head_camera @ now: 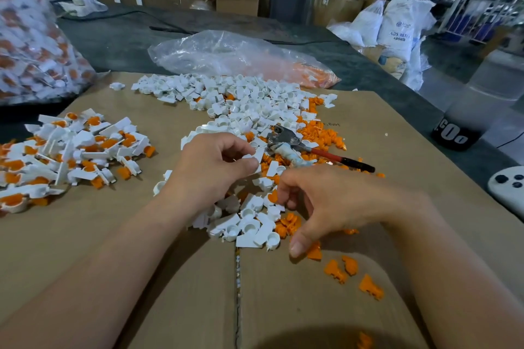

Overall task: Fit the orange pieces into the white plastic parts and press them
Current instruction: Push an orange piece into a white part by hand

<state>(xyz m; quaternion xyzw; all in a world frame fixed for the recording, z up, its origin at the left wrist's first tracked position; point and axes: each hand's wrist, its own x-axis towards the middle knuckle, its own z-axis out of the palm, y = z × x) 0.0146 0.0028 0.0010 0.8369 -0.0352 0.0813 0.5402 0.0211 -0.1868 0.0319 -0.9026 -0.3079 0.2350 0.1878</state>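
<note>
Over the cardboard (pixel 127 235), the left hand (pixel 209 167) pinches a white part (pixel 257 156) between thumb and fingers. Just nearer, the right hand (pixel 334 201) has curled fingers touching an orange piece (pixel 272 196), thumb apart; I cannot tell if it grips.

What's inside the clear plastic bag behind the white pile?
Clear plastic bag: small orange plastic pieces bunched at its right end. Crumpled film hides whatever else is inside.
</note>
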